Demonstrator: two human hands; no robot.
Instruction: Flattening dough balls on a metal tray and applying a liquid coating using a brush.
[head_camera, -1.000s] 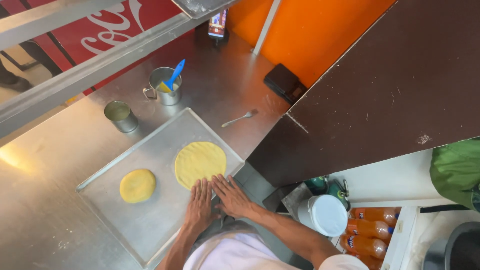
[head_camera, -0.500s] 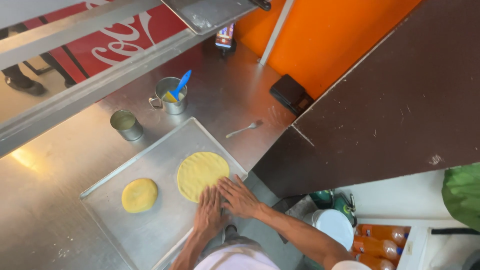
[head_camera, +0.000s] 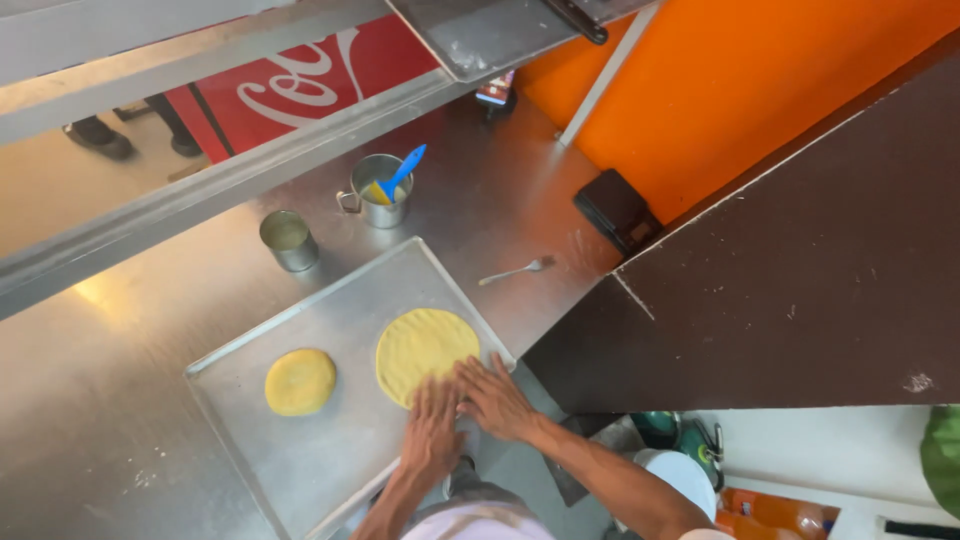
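Yellow dough, pressed thin into a wide flat disc (head_camera: 425, 350), lies on a metal baking tray (head_camera: 300, 450) near the tray's right-hand edge, close to its near right corner. A smaller, thicker yellow round (head_camera: 299, 381) sits apart from it toward the tray's left edge.

The chief risk, as I judge it, is tearing: the disc looks thin, and uneven pressure from the fingertips at its near rim could split it or leave it ragged and lopsided. It also lies close to the tray's right edge, so spreading it further that way could push dough against the raised lip. The tray itself overhangs the near edge of the steel table (head_camera: 120, 340), so a heavy push there might tip or slide it.

The left hand (head_camera: 432, 425) is spread flat, fingers extended and slightly apart, palm down, its fingertips on the disc's near edge. The right hand (head_camera: 495, 400) is likewise flat and splayed, just beside the left, fingertips touching the disc's lower right rim. Neither grips anything; both only press.

Further back on the table stand a small tin (head_camera: 288, 240), a metal mug with a blue utensil (head_camera: 383, 190), and a spoon (head_camera: 515, 270).
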